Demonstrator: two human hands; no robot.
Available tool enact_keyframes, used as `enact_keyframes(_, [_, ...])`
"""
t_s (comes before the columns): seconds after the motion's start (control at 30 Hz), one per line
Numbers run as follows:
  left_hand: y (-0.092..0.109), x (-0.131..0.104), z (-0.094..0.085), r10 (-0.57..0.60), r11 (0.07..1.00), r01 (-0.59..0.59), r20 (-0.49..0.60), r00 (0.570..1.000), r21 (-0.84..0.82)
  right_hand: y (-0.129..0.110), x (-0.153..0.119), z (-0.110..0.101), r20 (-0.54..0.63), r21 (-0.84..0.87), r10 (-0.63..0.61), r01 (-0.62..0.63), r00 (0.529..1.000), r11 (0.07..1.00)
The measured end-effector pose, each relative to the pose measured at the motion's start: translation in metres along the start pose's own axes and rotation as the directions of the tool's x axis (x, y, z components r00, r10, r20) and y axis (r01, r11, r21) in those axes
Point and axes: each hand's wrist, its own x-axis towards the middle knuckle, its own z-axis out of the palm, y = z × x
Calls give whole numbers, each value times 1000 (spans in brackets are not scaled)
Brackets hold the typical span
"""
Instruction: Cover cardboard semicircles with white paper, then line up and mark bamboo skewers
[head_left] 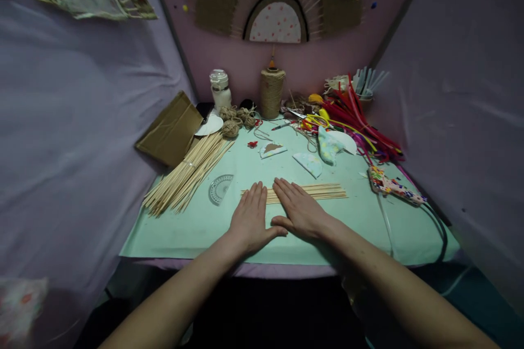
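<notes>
Left hand [250, 219] and right hand [302, 211] lie flat, fingers extended, over sticks [325, 192] laid roughly parallel (they look unfastened as yet); the bundle [187, 170] lies apart

A protractor [219, 190] lies on the table [180, 237], right of a stick bundle [186, 176], left of loose sticks [325, 191].

thin pale sticks [323, 192] lie flat, side by side, nearly parallel
</notes>
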Motion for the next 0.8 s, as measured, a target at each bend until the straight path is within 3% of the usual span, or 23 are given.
enact_keyframes(0.13, [1,-2,-9,1,1000,0,28,1000,-31,-1,0,-2,6,-20,-13,13,1000,1000])
enact_keyframes(0.23, [-15,-2,-26,-30,998,26,-61,998,-59,-2,-1,-2,-19,-14,-17,17,1000,1000])
enact_keyframes(0.33, [-45,-2,-50,-274,962,269,-198,941,-50,-3,-1,-3,-28,-8,-14,14,1000,1000])
enact_keyframes(0.43, [-72,0,-67,-436,890,450,-154,887,69,-3,-1,-3,-33,-5,-14,14,999,1000])
enact_keyframes(0.5, [-83,4,-70,-494,854,504,-104,863,128,-3,-1,-1,-34,-5,-11,11,999,1000])
enact_keyframes(0.67, [-87,12,-67,-560,825,558,3,828,86,-1,-2,3,-56,-56,-18,15,998,998])
enact_keyframes(0.8, [-72,8,-63,-547,834,547,-27,837,68,-1,-2,2,-35,-75,2,-4,999,997])
